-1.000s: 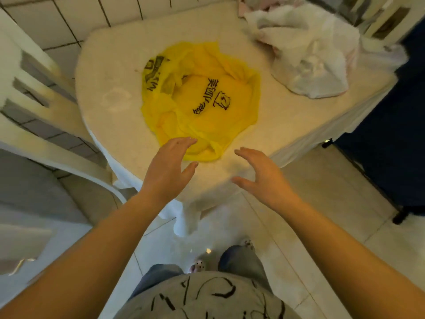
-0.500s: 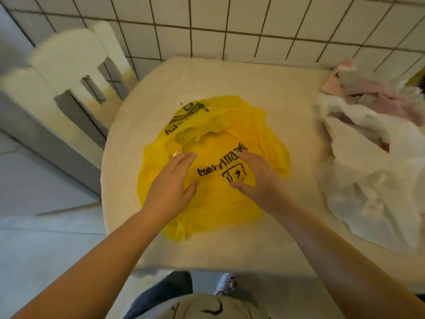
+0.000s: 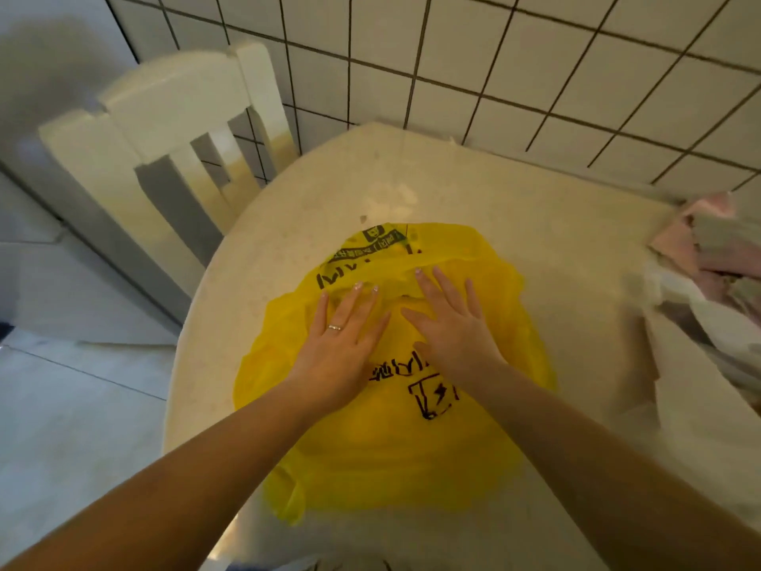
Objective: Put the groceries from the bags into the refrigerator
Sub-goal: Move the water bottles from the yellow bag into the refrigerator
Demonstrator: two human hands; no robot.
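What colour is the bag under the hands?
Bright yellow with black printed lettering: the bag shows best in the head view.

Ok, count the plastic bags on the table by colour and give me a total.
Yellow bag: 1, flat under both hands
White bag: 1, crumpled at the table's right edge, partly out of frame
Total: 2

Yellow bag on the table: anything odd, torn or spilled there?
No tear or spill shows. The yellow bag lies flat and limp on the table, with the left hand and the right hand pressing on it with straight fingers. It looks empty, though its inside is hidden.
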